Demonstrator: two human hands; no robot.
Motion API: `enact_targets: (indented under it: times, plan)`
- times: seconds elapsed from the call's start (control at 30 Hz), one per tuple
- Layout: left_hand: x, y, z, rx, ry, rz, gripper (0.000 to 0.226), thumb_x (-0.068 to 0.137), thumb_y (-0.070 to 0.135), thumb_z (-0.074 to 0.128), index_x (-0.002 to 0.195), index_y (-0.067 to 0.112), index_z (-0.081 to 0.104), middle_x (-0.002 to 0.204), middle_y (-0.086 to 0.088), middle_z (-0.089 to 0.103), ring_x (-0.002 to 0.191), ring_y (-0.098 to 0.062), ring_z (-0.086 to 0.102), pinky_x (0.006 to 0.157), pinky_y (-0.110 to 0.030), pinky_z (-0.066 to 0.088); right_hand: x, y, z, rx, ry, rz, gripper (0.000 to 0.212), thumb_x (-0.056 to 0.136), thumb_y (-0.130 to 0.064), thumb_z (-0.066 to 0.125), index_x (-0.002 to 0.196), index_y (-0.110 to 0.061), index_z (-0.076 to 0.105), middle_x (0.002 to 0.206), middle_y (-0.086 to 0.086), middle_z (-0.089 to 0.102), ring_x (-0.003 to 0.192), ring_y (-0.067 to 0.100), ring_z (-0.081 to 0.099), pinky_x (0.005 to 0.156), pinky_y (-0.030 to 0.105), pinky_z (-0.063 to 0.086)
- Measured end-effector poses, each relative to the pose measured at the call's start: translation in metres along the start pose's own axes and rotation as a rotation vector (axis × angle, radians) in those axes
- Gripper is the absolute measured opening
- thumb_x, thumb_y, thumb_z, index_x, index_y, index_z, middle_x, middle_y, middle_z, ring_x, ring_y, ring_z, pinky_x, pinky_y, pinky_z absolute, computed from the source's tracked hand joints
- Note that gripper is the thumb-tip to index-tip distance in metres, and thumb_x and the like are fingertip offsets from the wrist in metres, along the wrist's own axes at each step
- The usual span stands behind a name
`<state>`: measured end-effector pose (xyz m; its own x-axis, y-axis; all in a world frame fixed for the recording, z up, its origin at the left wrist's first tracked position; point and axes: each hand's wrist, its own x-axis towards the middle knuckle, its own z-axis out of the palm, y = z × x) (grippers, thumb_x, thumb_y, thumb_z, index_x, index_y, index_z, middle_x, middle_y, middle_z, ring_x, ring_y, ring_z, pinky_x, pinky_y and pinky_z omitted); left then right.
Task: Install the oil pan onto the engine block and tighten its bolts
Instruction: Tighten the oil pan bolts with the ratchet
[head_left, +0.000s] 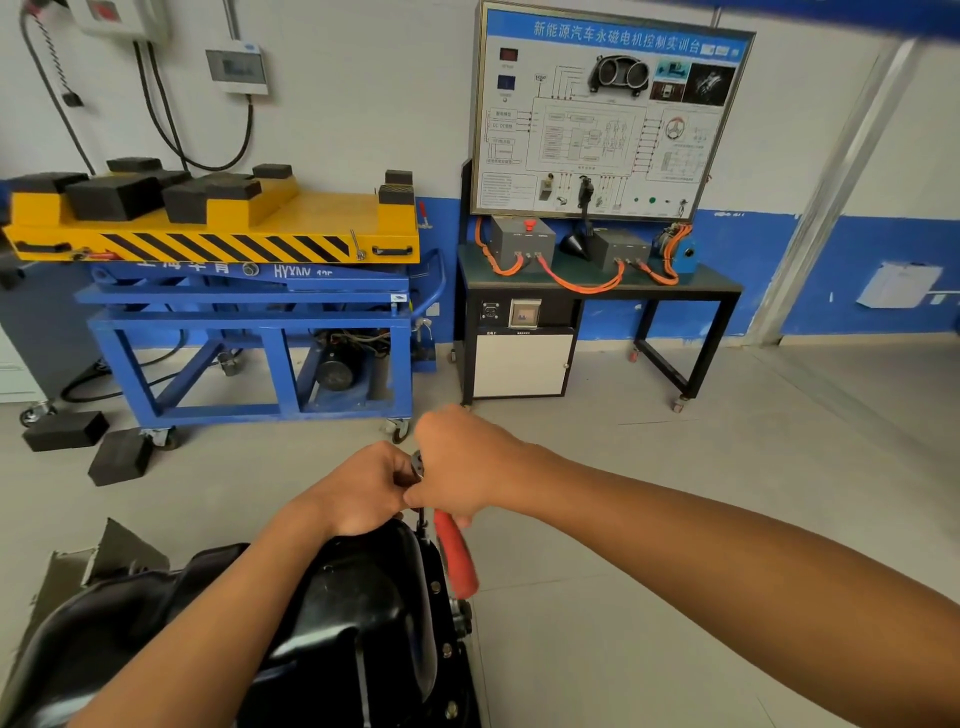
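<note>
The glossy black oil pan (358, 603) lies on the engine block at the bottom of the head view, with bolts (448, 649) along its right flange. A ratchet wrench with a red handle (457, 556) stands over the pan's far right corner. My right hand (462, 462) grips the wrench near its metal head (417, 462). My left hand (363, 488) curls its fingers round the head end from the left, touching my right hand. The socket and the bolt beneath it are hidden by the hands.
A blue lift trolley (249, 332) with a yellow top stands beyond on the left, with black rubber blocks (119, 457) on the floor beside it. A training bench (597, 291) with a wiring panel stands at the back. Grey tiled floor (675, 519) lies to the right.
</note>
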<state>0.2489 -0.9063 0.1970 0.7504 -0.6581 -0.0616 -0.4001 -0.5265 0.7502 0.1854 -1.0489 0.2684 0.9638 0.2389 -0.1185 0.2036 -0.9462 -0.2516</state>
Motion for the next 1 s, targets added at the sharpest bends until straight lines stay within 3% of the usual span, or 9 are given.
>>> enact_targets:
  times: [0.1,0.27,0.4,0.53,0.7,0.8,0.87,0.93,1.0]
  plan:
    - [0.0,-0.002,-0.002,-0.003,0.009,-0.011,0.017,0.079,-0.008,0.064,0.063,-0.001,0.067,0.057,-0.016,0.059,0.052,-0.01,0.047,0.055,-0.024,0.04,0.0,-0.004,0.005,0.115,-0.026,0.056,0.024,0.085,-0.018,0.071,0.067,-0.007,0.06,0.047,0.002,0.065,0.043,0.009,0.065,0.042,0.02,0.045]
    - [0.002,-0.002,0.0,-0.092,-0.025,0.0,0.038,0.086,0.001,0.07,0.056,0.024,0.073,0.059,-0.001,0.065,0.059,-0.014,0.051,0.064,-0.028,0.045,0.0,-0.004,-0.004,-0.039,-0.046,0.045,0.027,0.08,-0.019,0.078,0.066,-0.011,0.056,0.051,0.002,0.065,0.046,0.013,0.065,0.048,0.027,0.046]
    - [0.004,-0.006,0.002,-0.105,-0.044,0.003,0.011,0.09,0.021,0.075,0.082,0.016,0.08,0.078,-0.006,0.075,0.069,-0.014,0.062,0.074,-0.03,0.053,-0.003,0.0,-0.013,-0.275,0.024,-0.051,0.016,0.079,-0.012,0.076,0.09,-0.014,0.064,0.071,0.001,0.053,0.06,0.017,0.052,0.049,0.026,0.034]
    - [0.006,-0.008,0.002,-0.091,-0.027,-0.013,0.012,0.09,0.023,0.076,0.087,0.013,0.08,0.087,-0.007,0.077,0.085,-0.023,0.07,0.078,-0.03,0.054,-0.004,0.005,-0.018,-0.36,0.057,-0.165,0.034,0.085,-0.003,0.064,0.112,-0.022,0.071,0.085,0.003,0.058,0.071,0.024,0.052,0.048,0.027,0.026]
    - [0.006,-0.008,0.002,-0.078,-0.036,-0.028,0.012,0.089,0.025,0.076,0.087,0.015,0.081,0.085,-0.007,0.076,0.086,-0.024,0.069,0.079,-0.031,0.055,0.001,0.009,-0.016,-0.305,0.038,-0.205,0.04,0.086,0.0,0.061,0.113,-0.026,0.072,0.081,0.002,0.058,0.065,0.017,0.05,0.053,0.031,0.039]
    - [0.006,-0.008,0.001,-0.076,-0.048,-0.022,0.017,0.09,0.026,0.076,0.089,0.01,0.08,0.089,-0.012,0.076,0.089,-0.027,0.068,0.079,-0.033,0.056,0.006,0.012,-0.016,-0.243,-0.001,-0.216,0.027,0.087,-0.001,0.062,0.103,-0.018,0.074,0.073,0.001,0.058,0.064,0.013,0.047,0.071,0.043,0.053]
    - [0.006,-0.007,0.001,-0.079,-0.043,-0.029,0.019,0.09,0.026,0.075,0.09,0.007,0.079,0.092,-0.016,0.075,0.091,-0.03,0.068,0.081,-0.035,0.055,0.009,0.014,-0.016,-0.221,-0.032,-0.234,0.015,0.087,-0.006,0.065,0.095,-0.016,0.073,0.073,0.003,0.061,0.069,0.02,0.055,0.082,0.047,0.053]
    - [0.006,-0.007,0.001,-0.092,-0.048,-0.036,0.014,0.091,0.025,0.075,0.091,0.012,0.08,0.091,-0.009,0.077,0.091,-0.025,0.069,0.077,-0.029,0.056,0.01,0.017,-0.018,-0.209,-0.056,-0.234,0.006,0.088,-0.015,0.069,0.093,-0.014,0.072,0.078,0.005,0.065,0.077,0.024,0.06,0.083,0.049,0.053]
    - [0.005,-0.005,0.001,-0.099,-0.063,-0.043,0.008,0.091,0.025,0.074,0.09,0.02,0.081,0.091,0.001,0.078,0.09,-0.015,0.072,0.077,-0.022,0.052,0.01,0.021,-0.021,-0.227,-0.062,-0.206,0.019,0.088,-0.027,0.071,0.1,-0.012,0.071,0.085,0.006,0.066,0.083,0.025,0.061,0.078,0.047,0.055]
